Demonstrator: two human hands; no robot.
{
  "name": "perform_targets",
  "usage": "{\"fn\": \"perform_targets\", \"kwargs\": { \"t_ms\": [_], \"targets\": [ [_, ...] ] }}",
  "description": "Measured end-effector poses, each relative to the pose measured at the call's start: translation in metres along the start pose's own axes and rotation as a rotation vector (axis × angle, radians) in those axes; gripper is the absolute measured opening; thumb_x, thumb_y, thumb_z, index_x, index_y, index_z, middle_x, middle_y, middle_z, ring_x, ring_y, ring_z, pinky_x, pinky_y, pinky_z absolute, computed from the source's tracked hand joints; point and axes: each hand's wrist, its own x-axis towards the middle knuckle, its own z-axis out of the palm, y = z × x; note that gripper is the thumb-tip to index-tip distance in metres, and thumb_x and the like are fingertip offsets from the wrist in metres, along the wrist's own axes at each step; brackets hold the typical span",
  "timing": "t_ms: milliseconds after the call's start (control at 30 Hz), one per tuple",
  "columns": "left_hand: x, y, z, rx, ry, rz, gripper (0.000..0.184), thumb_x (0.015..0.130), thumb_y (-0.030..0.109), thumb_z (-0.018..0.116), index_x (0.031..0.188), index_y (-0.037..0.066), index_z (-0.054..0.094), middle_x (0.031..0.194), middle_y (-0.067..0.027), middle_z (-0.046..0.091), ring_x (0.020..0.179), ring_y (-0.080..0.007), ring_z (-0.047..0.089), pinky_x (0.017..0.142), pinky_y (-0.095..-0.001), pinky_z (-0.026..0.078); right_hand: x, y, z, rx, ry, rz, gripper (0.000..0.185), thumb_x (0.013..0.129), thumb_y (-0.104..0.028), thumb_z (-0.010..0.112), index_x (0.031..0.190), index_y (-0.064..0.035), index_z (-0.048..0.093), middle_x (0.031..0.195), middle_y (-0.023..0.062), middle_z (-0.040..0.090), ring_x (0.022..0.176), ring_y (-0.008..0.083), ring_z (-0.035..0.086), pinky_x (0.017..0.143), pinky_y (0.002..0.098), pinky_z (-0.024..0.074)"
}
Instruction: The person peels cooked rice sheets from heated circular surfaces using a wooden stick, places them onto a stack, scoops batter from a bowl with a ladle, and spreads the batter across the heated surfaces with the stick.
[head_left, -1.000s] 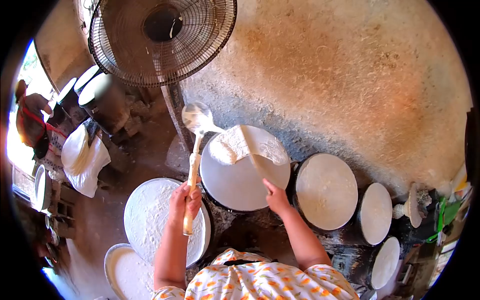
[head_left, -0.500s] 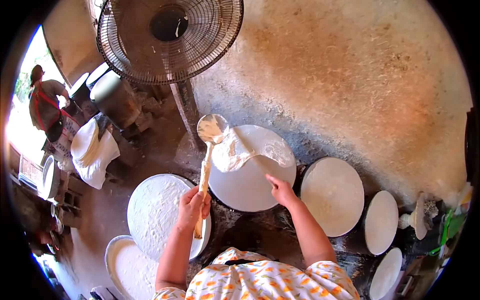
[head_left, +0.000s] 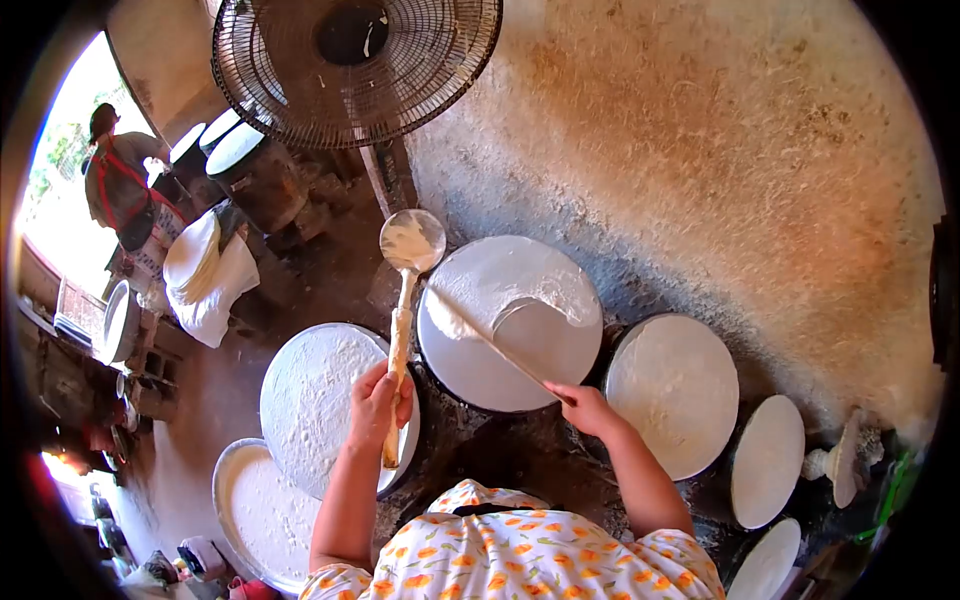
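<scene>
My left hand (head_left: 378, 405) is closed round the wooden handle of a ladle (head_left: 412, 242), its round bowl smeared with pale batter and raised at the far left edge of the middle griddle. My right hand (head_left: 590, 408) grips a long thin stick-like tool (head_left: 500, 352). That tool slants left across the round griddle (head_left: 470, 370), its far end near white material on the left side. A curved white smear (head_left: 520, 270) covers the griddle's far part around a greyer, smoother patch. Whether the tool's far end touches the surface, I cannot tell.
Left stands a round surface covered in lumpy white material (head_left: 315, 400), above a wide basin of white batter (head_left: 260, 510). More round griddles (head_left: 672, 395) line the right. A fan (head_left: 355, 75) stands beyond, beside the wall. Another person (head_left: 125, 180) stands far left near stacked pale sheets (head_left: 192, 255).
The stick-like tool has swung to a flatter slant as my right hand moved slightly right and down. The white smear has spread into a wider curve. The ladle has shifted slightly left and up.
</scene>
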Motion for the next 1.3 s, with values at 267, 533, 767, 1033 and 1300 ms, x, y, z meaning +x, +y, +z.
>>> {"fn": "perform_targets", "kwargs": {
  "t_ms": [267,533,767,1033,1300],
  "targets": [
    [-0.013,-0.006,0.015,-0.025,0.061,-0.002,0.02,0.094,0.017,0.042,0.08,0.004,0.05,0.059,-0.0024,0.047,0.041,-0.0094,0.043,0.037,-0.0231,0.034,0.038,-0.005,-0.024,-0.047,0.161,0.034,0.049,0.077,0.008,0.048,0.12,-0.0137,0.061,0.117,0.0146,0.062,0.103,0.0228,0.062,0.088,0.0284,0.0458],
    [-0.036,-0.015,0.006,-0.039,0.16,0.026,0.022,0.094,0.017,0.045,0.108,0.003,0.055,0.067,-0.0024,0.05,0.042,-0.0092,0.044,0.036,-0.0226,0.033,0.008,0.059,-0.065,0.001,-0.2,-0.021,0.053,0.075,0.007,0.047,0.122,-0.0144,0.059,0.118,0.0172,0.061,0.108,0.0226,0.06,0.091,0.0284,0.0434],
    [-0.047,-0.02,0.031,-0.079,0.162,0.027,0.017,0.094,0.017,0.043,0.087,0.004,0.05,0.064,-0.0022,0.048,0.041,-0.0087,0.042,0.035,-0.0221,0.033,0.035,0.017,-0.044,-0.018,-0.093,-0.126,0.056,0.073,0.009,0.045,0.122,-0.0143,0.06,0.118,0.0167,0.061,0.11,0.0218,0.058,0.092,0.0258,0.0411],
    [-0.069,-0.03,0.035,-0.024,0.21,0.012,0.02,0.096,0.018,0.042,0.087,0.003,0.051,0.063,-0.0019,0.048,0.041,-0.0086,0.042,0.036,-0.0224,0.035,0.012,0.085,-0.04,0.067,0.22,-0.158,0.053,0.075,0.009,0.046,0.12,-0.0126,0.06,0.114,0.0171,0.063,0.103,0.025,0.062,0.088,0.0287,0.0454],
    [-0.083,-0.024,0.031,-0.045,0.148,0.004,0.02,0.096,0.017,0.041,0.088,0.002,0.052,0.06,-0.0031,0.049,0.04,-0.009,0.042,0.036,-0.0227,0.035,-0.092,0.061,-0.04,0.078,-0.065,-0.024,0.045,0.077,0.005,0.051,0.117,-0.0095,0.062,0.11,0.0165,0.065,0.101,0.0208,0.063,0.088,0.0284,0.0465]
  ]
}}
